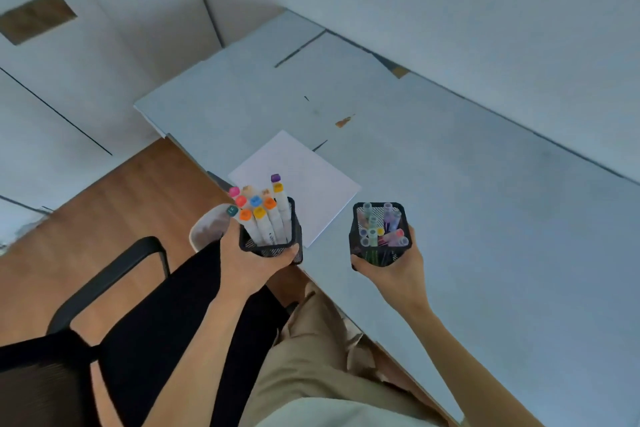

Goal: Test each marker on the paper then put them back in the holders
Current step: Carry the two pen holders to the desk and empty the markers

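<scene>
Two black mesh holders are up off the desk, one in each hand, just this side of the sheet of paper [298, 184]. The holder of white-barrelled markers with coloured caps [273, 236] hangs over the paper's near corner, the left hand [249, 263] wrapped round its base from below. The holder of pastel highlighters [380, 236] sits just right of the paper, the right hand [391, 270] cupping its bottom the same way. Gripping low keeps the tops free, I'd guess so both can be set down beside the paper. No marker is out yet. The paper lies flat at the grey desk's [485, 218] near edge; a black chair [110, 288] stands left of it.
</scene>
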